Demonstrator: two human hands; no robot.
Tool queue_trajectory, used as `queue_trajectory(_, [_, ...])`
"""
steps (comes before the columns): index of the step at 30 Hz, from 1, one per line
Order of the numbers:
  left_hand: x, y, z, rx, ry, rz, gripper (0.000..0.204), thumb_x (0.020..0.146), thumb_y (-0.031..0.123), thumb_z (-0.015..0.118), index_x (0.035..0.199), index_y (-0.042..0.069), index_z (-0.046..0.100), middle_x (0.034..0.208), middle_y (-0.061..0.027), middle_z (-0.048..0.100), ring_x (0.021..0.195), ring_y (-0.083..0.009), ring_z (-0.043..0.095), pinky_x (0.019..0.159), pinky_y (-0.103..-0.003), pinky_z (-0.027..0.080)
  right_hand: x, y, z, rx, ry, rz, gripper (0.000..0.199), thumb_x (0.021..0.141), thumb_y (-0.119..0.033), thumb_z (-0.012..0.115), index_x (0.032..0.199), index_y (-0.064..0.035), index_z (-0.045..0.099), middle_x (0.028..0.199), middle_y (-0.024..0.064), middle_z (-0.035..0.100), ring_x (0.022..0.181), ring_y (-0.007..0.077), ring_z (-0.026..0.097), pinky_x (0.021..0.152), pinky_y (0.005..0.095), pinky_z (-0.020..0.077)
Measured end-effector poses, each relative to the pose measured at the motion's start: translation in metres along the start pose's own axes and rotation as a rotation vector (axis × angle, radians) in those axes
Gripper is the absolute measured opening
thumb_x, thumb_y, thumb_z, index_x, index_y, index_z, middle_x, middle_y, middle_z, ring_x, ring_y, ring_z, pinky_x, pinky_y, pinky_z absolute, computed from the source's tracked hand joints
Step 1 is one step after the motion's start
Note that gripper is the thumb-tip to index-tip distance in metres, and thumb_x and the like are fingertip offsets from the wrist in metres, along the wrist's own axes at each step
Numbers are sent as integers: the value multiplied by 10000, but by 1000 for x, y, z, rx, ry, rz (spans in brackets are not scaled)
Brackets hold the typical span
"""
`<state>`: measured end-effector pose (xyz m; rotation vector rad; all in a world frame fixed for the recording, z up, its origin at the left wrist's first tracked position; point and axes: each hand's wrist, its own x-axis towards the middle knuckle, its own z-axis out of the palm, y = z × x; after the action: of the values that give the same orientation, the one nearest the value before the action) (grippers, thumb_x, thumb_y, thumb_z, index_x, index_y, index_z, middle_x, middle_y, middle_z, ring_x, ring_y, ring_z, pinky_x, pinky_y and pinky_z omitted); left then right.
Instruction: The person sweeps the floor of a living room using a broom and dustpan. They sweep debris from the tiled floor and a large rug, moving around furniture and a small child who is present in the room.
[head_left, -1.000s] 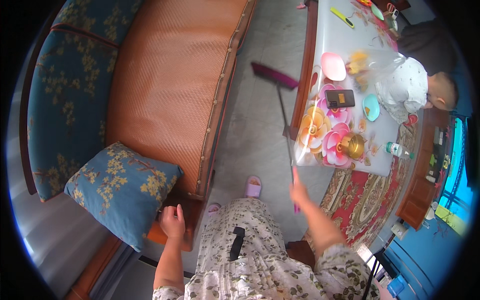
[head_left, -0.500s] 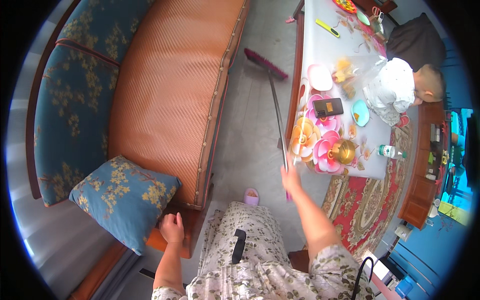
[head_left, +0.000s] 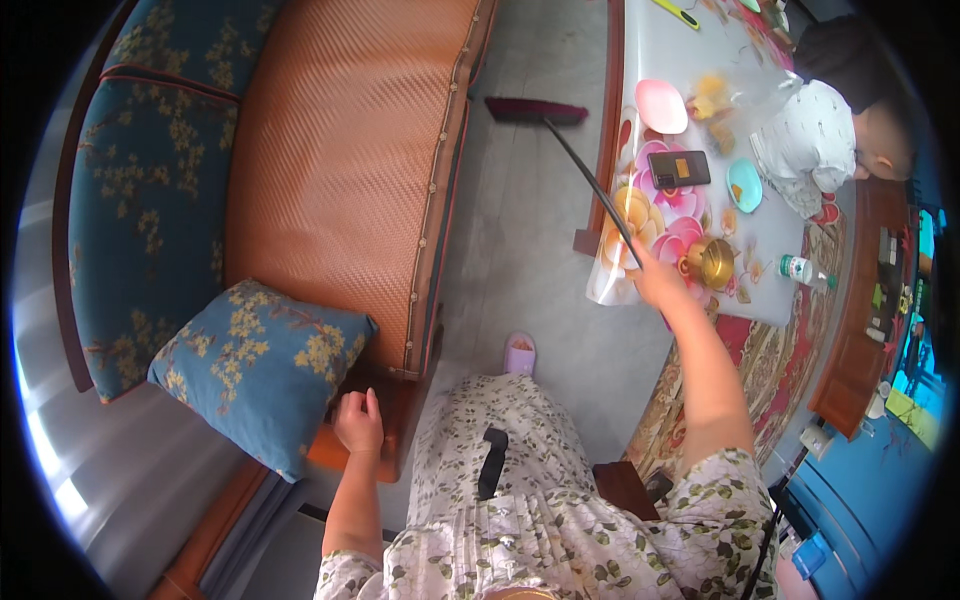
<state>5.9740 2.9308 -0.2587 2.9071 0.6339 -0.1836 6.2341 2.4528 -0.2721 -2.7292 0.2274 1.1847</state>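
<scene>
My right hand (head_left: 660, 279) is wrapped round the dark handle of a broom (head_left: 590, 181), beside the near corner of the table. The broom's dark purple bristle head (head_left: 537, 110) rests on the grey floor between the sofa and the table, lying nearly crosswise. On the other side, my left hand (head_left: 359, 421) hangs with fingers curled in and the thumb up, holding nothing that shows. It is over the sofa's wooden end (head_left: 395, 450), close to a blue cushion (head_left: 262, 365) with yellow blossoms.
A woven orange sofa seat (head_left: 340, 160) runs along the left. At right, the flower-covered table (head_left: 770, 245) bears a phone (head_left: 678, 169), a pink dish (head_left: 662, 106), a turquoise dish (head_left: 744, 185), a gold pot (head_left: 712, 262) and a bottle (head_left: 806, 271). A child (head_left: 815, 135) is at its far side.
My right hand has moved right and farther forward with the broom, whose handle slants more. The bristle head has turned more crosswise. My view has shifted, and my purple slipper is farther forward.
</scene>
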Motion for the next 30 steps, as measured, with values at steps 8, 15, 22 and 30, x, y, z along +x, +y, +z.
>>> queue_trajectory(8, [-2,-7,5,24,-6,8,272,834,247,621,644,91,505,696,-66,536,675,-304,536,614,-421,428,-177,45,29,446,30,-86,569,862,-119,535,1395,-202,355,1006,265,611,922,415,597,791,438,463])
queue_trajectory(15, [0,-6,4,-10,9,16,274,834,241,623,643,89,500,691,-71,535,664,-310,536,605,-426,428,-34,0,38,367,193,-135,558,869,-162,535,1395,-211,352,1040,273,593,976,405,582,831,442,463])
queue_trajectory(22, [1,-3,4,-28,46,53,263,840,239,620,659,84,510,701,-74,541,665,-320,537,601,-428,434,46,-34,74,144,85,-110,615,876,-152,459,1435,-295,247,1045,258,601,945,406,595,834,472,459])
queue_trajectory(30, [-2,-3,4,26,1,12,263,849,255,609,666,89,519,733,-79,559,677,-321,549,602,-440,440,-213,75,155,-1,-282,47,705,855,-106,524,1443,-331,207,736,229,603,707,407,602,660,487,471])
